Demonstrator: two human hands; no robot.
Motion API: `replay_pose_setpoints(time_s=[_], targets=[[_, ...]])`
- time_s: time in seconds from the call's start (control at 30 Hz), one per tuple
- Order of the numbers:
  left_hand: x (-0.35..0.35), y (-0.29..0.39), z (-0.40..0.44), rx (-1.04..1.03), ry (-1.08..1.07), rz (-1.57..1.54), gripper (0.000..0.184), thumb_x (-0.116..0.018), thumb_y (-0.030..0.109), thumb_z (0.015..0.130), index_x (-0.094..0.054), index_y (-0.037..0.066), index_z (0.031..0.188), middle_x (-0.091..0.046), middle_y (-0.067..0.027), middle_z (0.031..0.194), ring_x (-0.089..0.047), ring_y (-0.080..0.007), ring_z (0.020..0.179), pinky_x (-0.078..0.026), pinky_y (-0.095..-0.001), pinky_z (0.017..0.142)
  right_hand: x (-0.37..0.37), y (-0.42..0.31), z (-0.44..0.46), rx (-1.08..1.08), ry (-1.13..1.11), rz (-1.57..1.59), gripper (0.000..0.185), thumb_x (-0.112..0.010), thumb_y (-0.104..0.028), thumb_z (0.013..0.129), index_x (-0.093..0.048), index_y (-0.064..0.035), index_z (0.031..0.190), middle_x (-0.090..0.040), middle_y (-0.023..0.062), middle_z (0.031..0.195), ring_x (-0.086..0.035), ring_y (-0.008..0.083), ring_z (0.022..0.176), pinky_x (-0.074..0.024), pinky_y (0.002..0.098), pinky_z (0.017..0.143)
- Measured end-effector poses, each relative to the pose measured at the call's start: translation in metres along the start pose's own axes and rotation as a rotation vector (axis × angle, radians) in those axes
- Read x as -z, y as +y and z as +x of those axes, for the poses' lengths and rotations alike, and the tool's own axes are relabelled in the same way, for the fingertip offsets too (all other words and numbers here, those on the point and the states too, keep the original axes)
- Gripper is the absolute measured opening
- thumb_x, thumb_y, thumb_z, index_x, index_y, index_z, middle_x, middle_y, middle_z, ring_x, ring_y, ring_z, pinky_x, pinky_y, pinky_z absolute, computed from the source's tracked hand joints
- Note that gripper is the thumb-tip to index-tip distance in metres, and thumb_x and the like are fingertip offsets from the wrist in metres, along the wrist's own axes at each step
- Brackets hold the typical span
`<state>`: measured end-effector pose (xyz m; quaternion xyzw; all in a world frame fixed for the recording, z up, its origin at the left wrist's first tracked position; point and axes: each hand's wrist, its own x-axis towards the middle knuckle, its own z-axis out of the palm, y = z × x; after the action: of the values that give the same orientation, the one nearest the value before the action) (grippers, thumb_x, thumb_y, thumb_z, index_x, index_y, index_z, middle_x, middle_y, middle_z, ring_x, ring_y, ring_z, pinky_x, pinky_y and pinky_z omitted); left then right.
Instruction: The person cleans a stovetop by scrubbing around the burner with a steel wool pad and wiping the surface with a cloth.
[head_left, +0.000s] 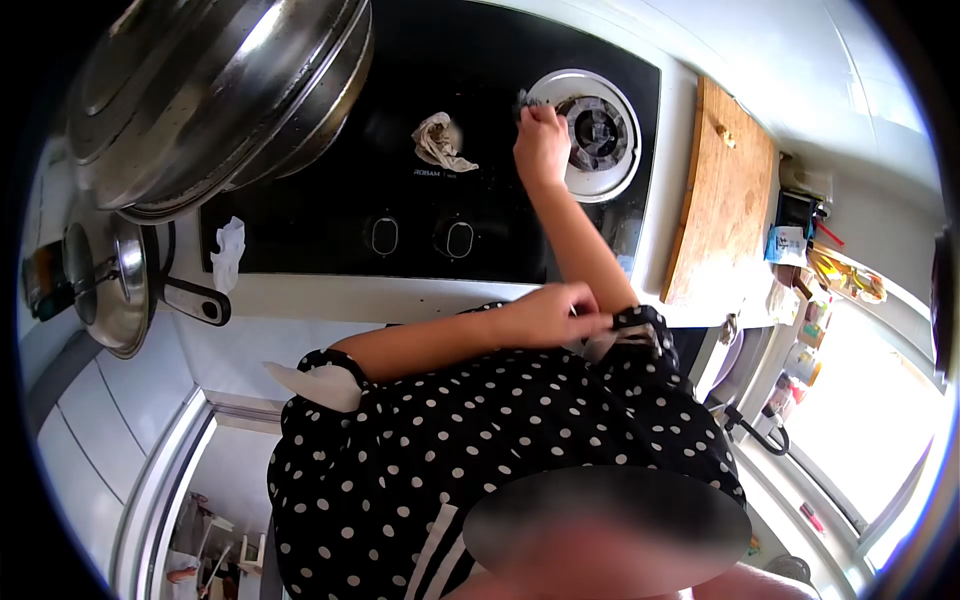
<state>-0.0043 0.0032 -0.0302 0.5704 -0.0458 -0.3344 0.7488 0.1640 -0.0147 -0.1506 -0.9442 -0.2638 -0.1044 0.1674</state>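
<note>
My right hand (542, 148) is closed on a small dark grey crumpled thing (530, 100), too unclear to name. It is at the left rim of the round burner (628, 150) on the black glass cooktop (330, 200). Bent in front of my body, my left hand (550, 315) is beside my right forearm, close to the polka-dot right cuff (640, 320). Its fingers are blurred, so their grip is unclear. A crumpled beige cloth (440, 142) lies on the cooktop left of my right hand.
A large metal pot (220, 90) covers the cooktop's left part. Below it are a lidded pan (130, 290) with a black handle and a white crumpled tissue (228, 255). At the right are a wooden board (725, 190) and a window (860, 400).
</note>
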Motion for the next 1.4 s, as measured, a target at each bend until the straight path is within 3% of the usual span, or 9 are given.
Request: replay_pose_setpoints(time_s=[0.17,0.3,0.37,0.63,0.7,0.93,1.17,1.3,1.4], targets=[[-0.003,0.006,0.009,-0.140,0.416,-0.249,0.038,-0.058,0.031,0.087,-0.046,0.000,0.106,-0.054,-0.0084,0.101,-0.051,-0.0142,0.095,-0.044,-0.0276,0.083,-0.010,0.031,0.064,-0.092,-0.043,-0.095,0.019,-0.051,-0.016,0.084,-0.063,-0.0032,0.077,-0.058,0.0133,0.089,-0.056,0.0325,0.082,-0.0475,0.0416,0.071],[-0.006,0.005,0.004,0.296,0.311,-0.825,0.043,-0.057,0.037,0.086,-0.042,0.003,0.107,-0.049,-0.0085,0.102,-0.052,-0.0156,0.091,-0.048,-0.0283,0.076,-0.015,0.020,0.037,-0.187,-0.053,0.032,0.014,-0.053,-0.014,0.081,-0.063,-0.0034,0.078,-0.056,0.0134,0.089,-0.055,0.0331,0.082,-0.0481,0.0396,0.071],[-0.011,-0.008,0.000,0.286,-0.061,-0.963,0.049,-0.058,0.037,0.086,-0.041,0.001,0.114,-0.048,-0.0102,0.106,-0.059,-0.0195,0.084,-0.052,-0.0264,0.070,0.007,-0.002,-0.003,-0.010,-0.067,0.017,0.009,-0.054,-0.008,0.077,-0.061,-0.0042,0.081,-0.056,0.0101,0.093,-0.054,0.0331,0.084,-0.0481,0.0383,0.072],[-0.015,0.006,0.000,0.349,-0.094,-0.456,0.041,-0.053,0.033,0.088,-0.043,0.001,0.111,-0.056,-0.0143,0.105,-0.059,-0.0208,0.093,-0.049,-0.0276,0.069,-0.005,0.016,0.026,0.075,-0.070,-0.074,0.012,-0.052,-0.006,0.077,-0.060,-0.0015,0.084,-0.056,0.0127,0.094,-0.055,0.0332,0.085,-0.0483,0.0385,0.072],[-0.020,0.003,0.001,0.294,-0.124,-0.510,0.044,-0.049,0.037,0.089,-0.043,0.001,0.113,-0.055,-0.0118,0.106,-0.058,-0.0192,0.093,-0.047,-0.0277,0.072,-0.004,0.017,0.065,-0.263,-0.131,-0.045,0.014,-0.051,-0.006,0.077,-0.062,0.0001,0.084,-0.057,0.0154,0.094,-0.057,0.0332,0.086,-0.0497,0.0378,0.073],[-0.029,0.008,0.002,0.100,0.506,-0.872,0.069,-0.055,0.055,0.081,-0.039,0.001,0.123,-0.050,-0.0107,0.116,-0.049,-0.0183,0.105,-0.036,-0.0347,0.091,-0.006,0.041,0.104,-0.431,-0.154,-0.299,0.025,-0.062,-0.024,0.077,-0.067,-0.0005,0.082,-0.063,0.0201,0.091,-0.063,0.0303,0.085,-0.0510,0.0355,0.076],[-0.025,0.001,-0.007,0.489,-0.325,-0.620,0.061,-0.058,0.046,0.083,-0.048,0.000,0.121,-0.053,-0.0106,0.119,-0.054,-0.0176,0.104,-0.045,-0.0280,0.086,0.008,-0.013,0.013,-0.133,-0.342,-0.261,0.018,-0.057,-0.017,0.080,-0.062,0.0003,0.086,-0.059,0.0171,0.091,-0.059,0.0286,0.086,-0.0498,0.0330,0.074],[-0.032,0.014,-0.007,0.000,-0.514,-0.023,0.054,-0.054,0.045,0.086,-0.056,-0.002,0.112,-0.059,-0.0121,0.107,-0.057,-0.0205,0.096,-0.041,-0.0273,0.087,0.020,-0.011,-0.034,-0.025,-0.288,-0.192,0.018,-0.059,-0.013,0.076,-0.058,0.0002,0.088,-0.055,0.0150,0.094,-0.055,0.0281,0.089,-0.0456,0.0341,0.080],[-0.029,0.023,-0.004,-0.030,-0.579,0.166,0.055,-0.051,0.047,0.087,-0.059,-0.004,0.105,-0.062,-0.0144,0.098,-0.058,-0.0222,0.092,-0.041,-0.0286,0.086,0.003,-0.006,-0.002,0.163,-0.294,-0.502,0.018,-0.057,-0.012,0.076,-0.059,-0.0023,0.091,-0.056,0.0133,0.092,-0.055,0.0252,0.089,-0.0458,0.0304,0.078]])
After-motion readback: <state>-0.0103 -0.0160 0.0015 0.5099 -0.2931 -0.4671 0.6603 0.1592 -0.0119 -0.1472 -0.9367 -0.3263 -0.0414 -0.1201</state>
